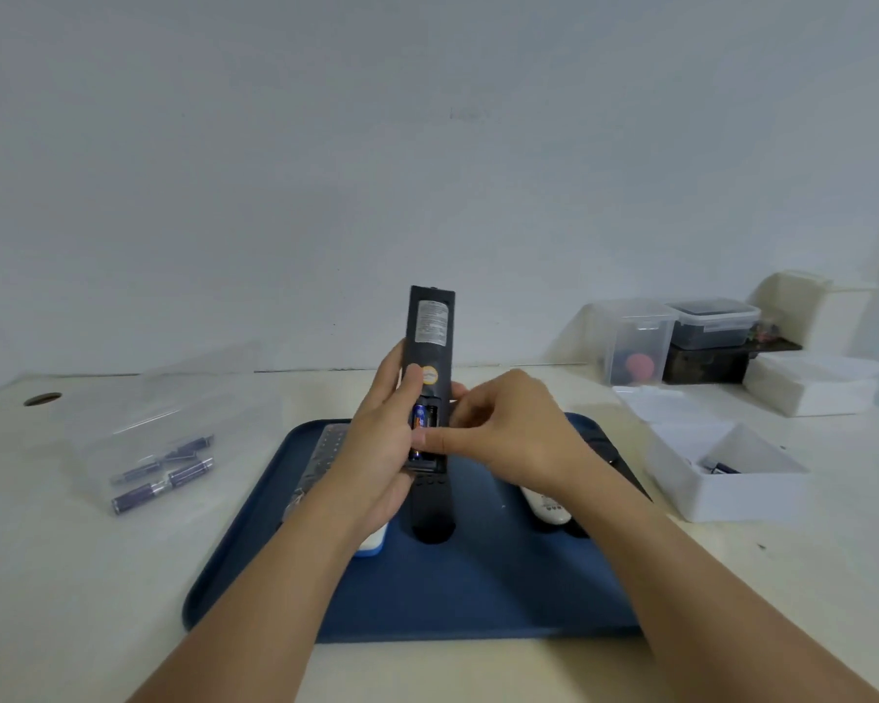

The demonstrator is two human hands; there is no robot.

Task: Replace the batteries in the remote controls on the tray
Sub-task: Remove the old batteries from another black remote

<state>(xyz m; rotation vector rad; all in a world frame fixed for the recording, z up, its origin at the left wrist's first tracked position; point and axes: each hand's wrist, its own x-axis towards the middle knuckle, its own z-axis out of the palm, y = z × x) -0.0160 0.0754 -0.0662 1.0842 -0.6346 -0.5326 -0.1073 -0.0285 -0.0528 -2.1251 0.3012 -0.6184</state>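
Note:
My left hand [376,449] grips a long black remote [430,347], held upright with its back toward me over the blue tray [427,596]. Its battery bay is uncovered and a blue battery [419,423] sits inside. My right hand [508,428] reaches to the bay from the right; its thumb lies across the lower end of the battery and its fingers curl against the remote's right edge. On the tray lie a grey remote [321,459] to the left, a white and blue remote [371,545] under my left wrist, and a white remote [546,507] under my right arm.
A clear box [173,428] with several purple batteries [163,479] stands to the left. A white bin [721,474] holding a battery stands to the right. Clear and white containers [706,337] crowd the back right corner. A round hole [42,399] marks the table's far left.

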